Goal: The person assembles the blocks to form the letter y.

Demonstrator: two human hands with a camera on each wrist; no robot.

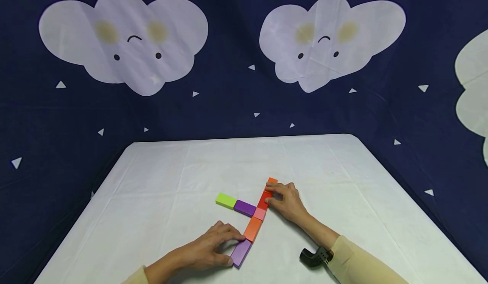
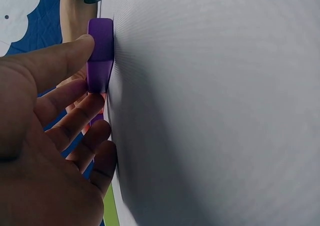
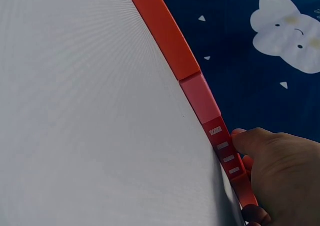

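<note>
A light purple block (image 1: 241, 253) lies at the near end of a slanting row on the white table. My left hand (image 1: 213, 246) pinches it lengthwise, thumb at its near end and index finger at the end beside an orange block (image 1: 253, 229). Beyond that come a pink block (image 1: 259, 213), a red block (image 1: 264, 200) and another orange block (image 1: 272, 181) at the far end. My right hand (image 1: 286, 199) grips the red block, its thumb on the side and its fingers reaching across by the far orange block. White marks show on the red block's side (image 3: 222, 146).
A dark purple block (image 1: 245, 208) and a lime green block (image 1: 226, 200) branch off leftward from the pink block. A black wrist device (image 1: 316, 257) is strapped on the right forearm. Behind the white table (image 1: 152, 169) hangs a dark blue cloth (image 1: 228, 106) printed with clouds.
</note>
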